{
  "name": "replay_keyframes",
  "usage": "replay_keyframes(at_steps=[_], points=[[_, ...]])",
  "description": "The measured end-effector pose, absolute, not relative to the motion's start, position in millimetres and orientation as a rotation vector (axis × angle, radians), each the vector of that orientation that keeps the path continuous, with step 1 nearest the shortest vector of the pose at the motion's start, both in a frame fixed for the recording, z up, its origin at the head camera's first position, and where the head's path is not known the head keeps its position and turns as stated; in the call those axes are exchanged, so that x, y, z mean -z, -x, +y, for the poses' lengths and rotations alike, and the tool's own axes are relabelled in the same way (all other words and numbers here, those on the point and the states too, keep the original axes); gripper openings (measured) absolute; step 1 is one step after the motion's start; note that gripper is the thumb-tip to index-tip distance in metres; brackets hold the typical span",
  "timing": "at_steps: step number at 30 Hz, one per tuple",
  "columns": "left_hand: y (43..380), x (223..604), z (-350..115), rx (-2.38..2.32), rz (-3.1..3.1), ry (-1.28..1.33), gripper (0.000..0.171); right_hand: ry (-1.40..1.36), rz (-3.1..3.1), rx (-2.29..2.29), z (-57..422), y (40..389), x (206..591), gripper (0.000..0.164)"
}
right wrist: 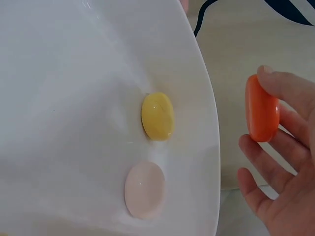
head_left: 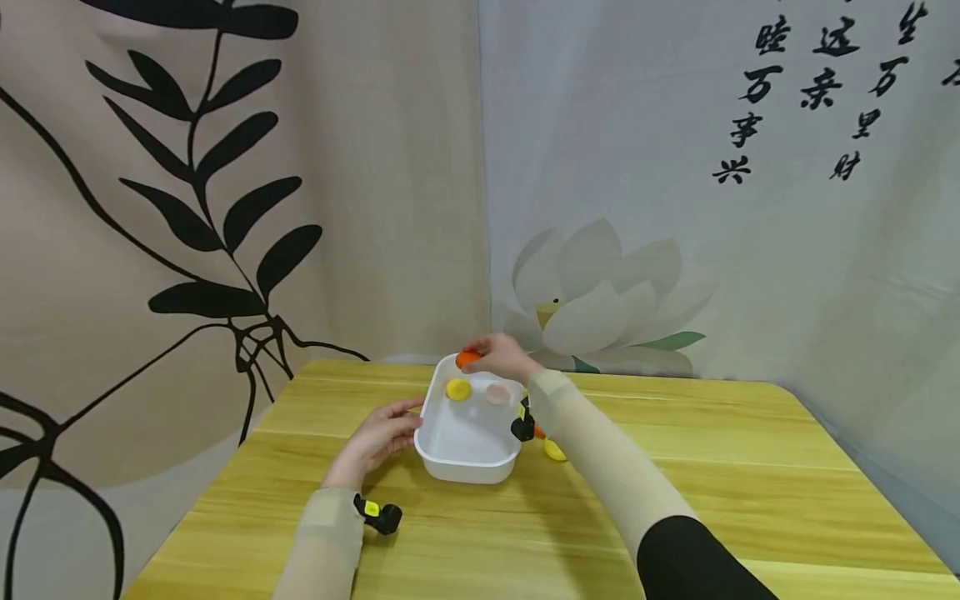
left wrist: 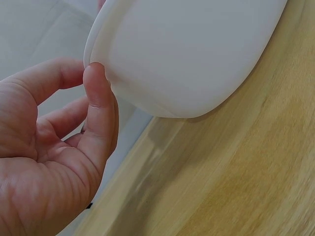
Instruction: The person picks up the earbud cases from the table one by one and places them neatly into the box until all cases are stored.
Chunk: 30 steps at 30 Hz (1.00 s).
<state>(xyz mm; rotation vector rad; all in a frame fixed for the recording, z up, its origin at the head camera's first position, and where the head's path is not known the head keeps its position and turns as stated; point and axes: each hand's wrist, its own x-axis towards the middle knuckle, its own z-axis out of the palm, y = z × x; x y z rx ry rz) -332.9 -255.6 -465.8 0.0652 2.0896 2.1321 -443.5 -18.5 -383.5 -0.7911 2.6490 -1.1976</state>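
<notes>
A white rectangular tub (head_left: 467,472) with rounded corners stands on the table, tilted a little in the head view. My left hand (head_left: 384,435) holds its left side, thumb and forefinger (left wrist: 74,71) pinching the rim. Above the tub's far left corner, my right hand (head_left: 504,357) pinches a glossy orange rounded disc (right wrist: 262,109) by its edge, between thumb and fingers. Inside the tub lie a yellow disc (right wrist: 158,116) and a pale pink disc (right wrist: 144,190), side by side near the far end.
On the wooden table (head_left: 712,467), just right of the tub, sit another yellow piece (head_left: 555,451) and an orange piece (head_left: 539,432), partly hidden by the right wrist and its camera (head_left: 522,423). A printed curtain (head_left: 405,208) hangs behind the table's far edge.
</notes>
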Motion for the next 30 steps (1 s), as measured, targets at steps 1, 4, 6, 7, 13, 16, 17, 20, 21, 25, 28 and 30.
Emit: replay_keyframes(at_steps=[1,4,6,7,13,16,17,20,21,25,28,30], points=[[333,466,-256,-2.137,2.086,-0.062,0.050,0.790,2.652,1.194,-20,444,384,0.040],[333,465,-256,-2.134,2.092,-0.074,0.049,0.805,2.675,1.182,-23,447,386,0.043],[333,465,-257,-2.135,2.093,-0.072,0.049,0.820,2.686,1.177,-25,450,388,0.044],[333,465,-257,-2.137,2.092,-0.071,0.048,0.826,2.694,1.170,-26,450,388,0.044],[334,466,-259,-2.142,2.089,-0.065,0.048,0.820,2.700,1.165,-29,452,391,0.042],[334,466,-260,-2.143,2.092,-0.068,0.049,0.815,2.697,1.174,-32,451,392,0.042],[334,466,-260,-2.140,2.095,-0.069,0.050,0.815,2.701,1.172,-33,451,392,0.042],[335,466,-261,-2.126,2.102,-0.078,0.052,0.810,2.704,1.178,-35,450,394,0.042],[335,466,-261,-2.126,2.100,-0.072,0.052,0.799,2.698,1.182,-36,449,395,0.042],[334,466,-261,-2.115,2.102,-0.094,0.052,0.758,2.661,1.220,-39,446,398,0.042],[334,466,-260,-2.123,2.090,-0.101,0.053,0.747,2.651,1.232,-41,444,401,0.043],[334,467,-259,-2.118,2.087,-0.111,0.054,0.757,2.659,1.226,-42,444,402,0.043]])
